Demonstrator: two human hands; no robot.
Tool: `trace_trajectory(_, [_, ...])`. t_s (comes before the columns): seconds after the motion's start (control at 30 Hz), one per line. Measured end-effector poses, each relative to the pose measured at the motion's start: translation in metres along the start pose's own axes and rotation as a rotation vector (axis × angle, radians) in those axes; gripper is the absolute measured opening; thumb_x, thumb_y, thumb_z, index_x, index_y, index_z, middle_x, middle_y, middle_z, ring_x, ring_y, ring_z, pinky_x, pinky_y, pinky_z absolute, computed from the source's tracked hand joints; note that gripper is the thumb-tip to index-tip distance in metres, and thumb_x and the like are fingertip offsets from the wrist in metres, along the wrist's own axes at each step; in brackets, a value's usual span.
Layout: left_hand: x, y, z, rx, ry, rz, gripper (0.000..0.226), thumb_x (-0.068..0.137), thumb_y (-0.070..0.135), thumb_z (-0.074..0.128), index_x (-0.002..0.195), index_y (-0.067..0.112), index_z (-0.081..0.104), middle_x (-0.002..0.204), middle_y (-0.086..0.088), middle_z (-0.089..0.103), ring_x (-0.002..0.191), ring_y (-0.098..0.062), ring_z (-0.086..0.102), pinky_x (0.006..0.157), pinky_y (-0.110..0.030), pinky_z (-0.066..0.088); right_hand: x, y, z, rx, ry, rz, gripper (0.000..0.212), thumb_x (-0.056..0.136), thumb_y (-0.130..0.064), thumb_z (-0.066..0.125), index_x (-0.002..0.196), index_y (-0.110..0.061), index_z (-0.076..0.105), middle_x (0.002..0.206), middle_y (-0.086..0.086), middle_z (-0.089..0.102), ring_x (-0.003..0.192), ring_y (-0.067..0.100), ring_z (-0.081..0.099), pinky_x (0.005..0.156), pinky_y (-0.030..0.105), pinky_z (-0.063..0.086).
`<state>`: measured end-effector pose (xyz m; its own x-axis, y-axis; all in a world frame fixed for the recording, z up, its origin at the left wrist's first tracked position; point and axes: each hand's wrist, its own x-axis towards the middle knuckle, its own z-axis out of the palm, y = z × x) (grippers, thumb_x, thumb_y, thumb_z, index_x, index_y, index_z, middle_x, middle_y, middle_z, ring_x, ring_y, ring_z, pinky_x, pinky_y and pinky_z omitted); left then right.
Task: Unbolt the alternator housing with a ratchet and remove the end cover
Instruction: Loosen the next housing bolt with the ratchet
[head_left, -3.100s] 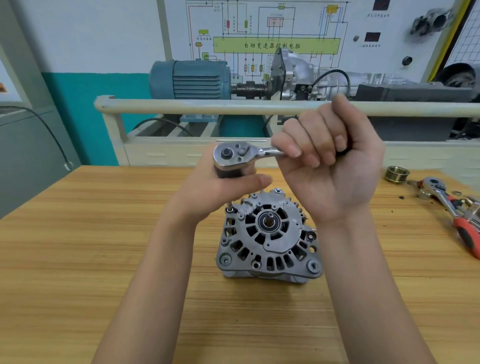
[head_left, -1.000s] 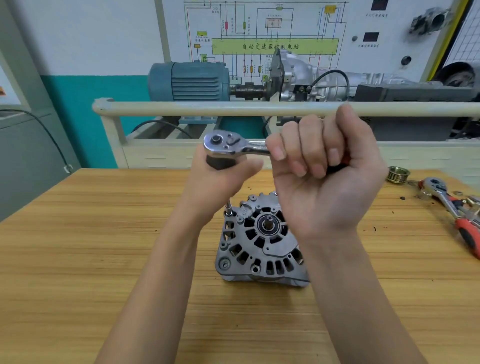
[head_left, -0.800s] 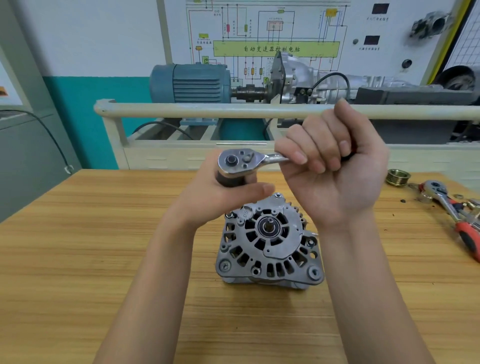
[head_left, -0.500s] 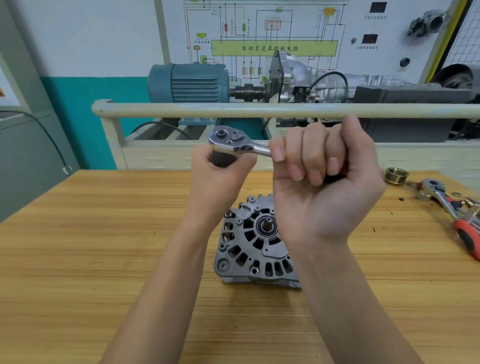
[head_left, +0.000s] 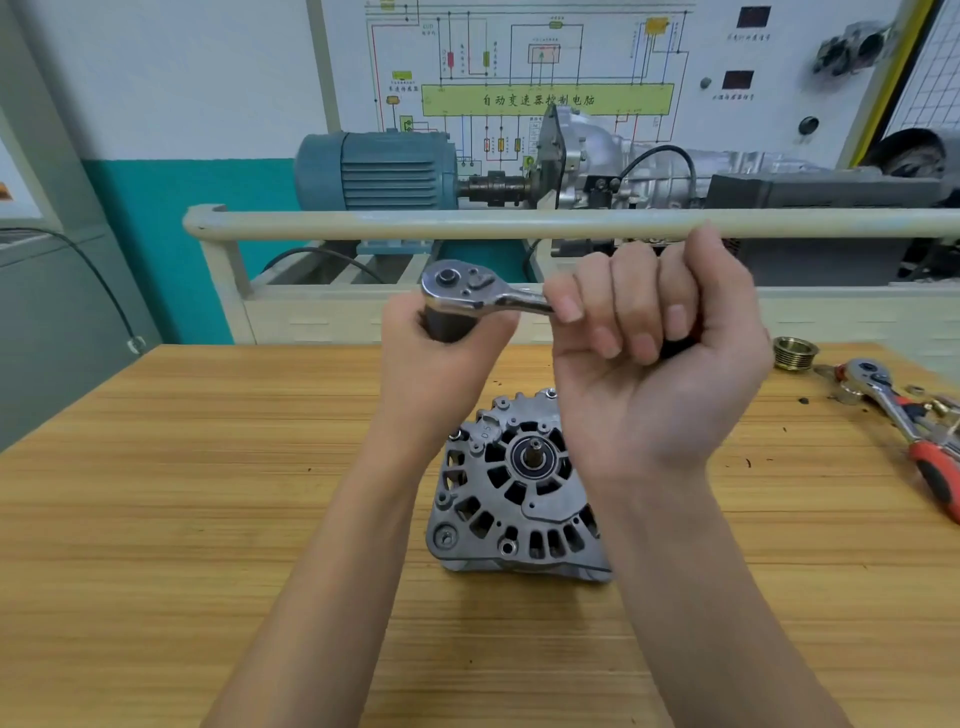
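We are working ratchet (head_left: 470, 291) above alternator (head_left: 514, 488) on counter (head_left: 208, 493): left hand (head_left: 441, 353) clamped round socket, steadying it on bolt; right hand (head_left: 654, 358) fisted on handle for leverage.

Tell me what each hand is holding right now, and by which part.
Both hold one ratchet. The right hand grips its handle; the left hand wraps the dark socket under its head, above the alternator.

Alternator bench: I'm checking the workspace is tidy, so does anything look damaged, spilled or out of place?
Nothing looks damaged or spilled. The alternator sits flat on the wooden table. The only loose clutter is at the far right: a brass pulley, a second ratchet, and small hardware bits.
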<state>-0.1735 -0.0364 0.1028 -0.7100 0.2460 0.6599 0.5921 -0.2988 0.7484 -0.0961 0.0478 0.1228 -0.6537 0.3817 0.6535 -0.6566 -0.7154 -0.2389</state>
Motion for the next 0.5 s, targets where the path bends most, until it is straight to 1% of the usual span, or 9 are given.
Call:
trace_trajectory(0.03, [0.0, 0.0, 0.002, 0.001, 0.055, -0.004, 0.035, 0.071, 0.006, 0.06, 0.047, 0.028, 0.045, 0.046, 0.011, 0.035, 0.046, -0.012, 0.029, 0.046, -0.028, 0.021, -0.003, 0.004, 0.002, -0.016, -0.008, -0.04, 0.05, 0.095, -0.016, 0.032, 0.045, -0.016, 0.036, 0.04, -0.003, 0.028, 0.04, 0.012, 0.028, 0.05, 0.027, 0.039])
trace_trajectory(0.07, [-0.001, -0.001, 0.002, -0.002, 0.074, -0.001, 0.035, 0.07, 0.005, 0.059, 0.05, 0.027, 0.042, 0.046, 0.01, 0.035, 0.046, -0.012, 0.029, 0.046, -0.029, 0.021, -0.005, 0.007, 0.003, -0.026, -0.018, -0.059, 0.05, 0.095, -0.016, 0.031, 0.044, -0.016, 0.036, 0.04, -0.003, 0.028, 0.041, 0.013, 0.029, 0.05, 0.027, 0.04])
trace_trajectory(0.13, [-0.001, 0.0, -0.003, -0.028, 0.002, 0.011, 0.031, 0.07, 0.004, 0.063, 0.054, 0.019, 0.041, 0.046, 0.013, 0.037, 0.043, -0.007, 0.031, 0.044, -0.021, 0.025, -0.004, 0.006, 0.003, -0.032, -0.047, -0.032, 0.051, 0.095, -0.016, 0.03, 0.044, -0.016, 0.036, 0.04, -0.003, 0.028, 0.041, 0.013, 0.029, 0.051, 0.027, 0.04])
trace_trajectory(0.2, [0.0, 0.0, -0.013, -0.055, -0.168, 0.005, 0.029, 0.069, 0.013, 0.069, 0.055, 0.018, 0.044, 0.045, 0.016, 0.04, 0.04, -0.004, 0.033, 0.044, -0.016, 0.029, 0.002, 0.0, 0.002, -0.012, -0.068, 0.06, 0.052, 0.096, -0.016, 0.031, 0.045, -0.015, 0.036, 0.041, -0.002, 0.025, 0.041, 0.013, 0.027, 0.05, 0.027, 0.039])
trace_trajectory(0.3, [0.0, 0.002, -0.024, 0.012, -0.478, -0.032, 0.028, 0.069, 0.025, 0.068, 0.048, 0.028, 0.05, 0.044, 0.016, 0.04, 0.04, -0.003, 0.034, 0.045, -0.015, 0.03, 0.013, -0.011, -0.002, 0.061, -0.071, 0.243, 0.049, 0.092, -0.017, 0.037, 0.043, -0.016, 0.034, 0.041, -0.003, 0.019, 0.041, 0.012, 0.02, 0.047, 0.025, 0.035])
trace_trajectory(0.33, [0.0, 0.003, -0.025, 0.043, -0.54, -0.043, 0.03, 0.07, 0.026, 0.069, 0.048, 0.029, 0.049, 0.045, 0.016, 0.038, 0.041, -0.002, 0.034, 0.046, -0.013, 0.029, 0.015, -0.013, -0.002, 0.08, -0.064, 0.29, 0.047, 0.09, -0.018, 0.038, 0.044, -0.019, 0.031, 0.041, -0.003, 0.017, 0.041, 0.012, 0.018, 0.045, 0.024, 0.033])
trace_trajectory(0.37, [-0.001, 0.004, -0.025, 0.074, -0.551, -0.041, 0.032, 0.07, 0.027, 0.069, 0.047, 0.03, 0.047, 0.046, 0.016, 0.037, 0.042, -0.002, 0.033, 0.047, -0.012, 0.029, 0.017, -0.015, -0.003, 0.094, -0.051, 0.314, 0.046, 0.09, -0.019, 0.038, 0.044, -0.02, 0.029, 0.041, -0.004, 0.017, 0.041, 0.011, 0.017, 0.045, 0.023, 0.032])
trace_trajectory(0.4, [-0.002, 0.005, -0.022, 0.1, -0.513, -0.03, 0.032, 0.07, 0.027, 0.07, 0.047, 0.03, 0.047, 0.046, 0.017, 0.038, 0.043, -0.002, 0.034, 0.047, -0.013, 0.03, 0.017, -0.016, -0.003, 0.105, -0.03, 0.313, 0.046, 0.09, -0.019, 0.038, 0.044, -0.02, 0.028, 0.04, -0.004, 0.018, 0.041, 0.011, 0.017, 0.044, 0.023, 0.031])
trace_trajectory(0.5, [-0.002, 0.005, -0.011, 0.096, -0.291, -0.027, 0.036, 0.072, 0.019, 0.071, 0.046, 0.028, 0.047, 0.044, 0.014, 0.038, 0.043, -0.004, 0.034, 0.046, -0.017, 0.031, 0.012, -0.015, -0.005, 0.086, 0.035, 0.183, 0.049, 0.093, -0.018, 0.037, 0.043, -0.016, 0.034, 0.037, -0.004, 0.026, 0.039, 0.011, 0.023, 0.045, 0.024, 0.034])
